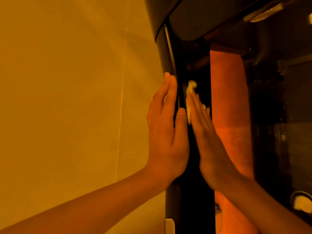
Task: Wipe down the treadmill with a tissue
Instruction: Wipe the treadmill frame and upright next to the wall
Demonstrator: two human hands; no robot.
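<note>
A dark upright post of the treadmill point(166, 54) runs down the middle of the view under dim orange light. My left hand point(166, 132) lies flat against the post's left side, fingers straight and thumb alongside. My right hand point(207, 137) presses a crumpled white tissue point(190, 92) against the post's dark right face with straight fingers. The tissue pokes out above and beside the fingertips. The right hand is slightly blurred.
A plain wall point(76, 98) fills the left half. The treadmill's grey console underside point(194, 21) hangs above. An orange-red panel point(231, 115) stands right of the post. Dark frame parts and a pale object point(302, 202) sit at the right edge.
</note>
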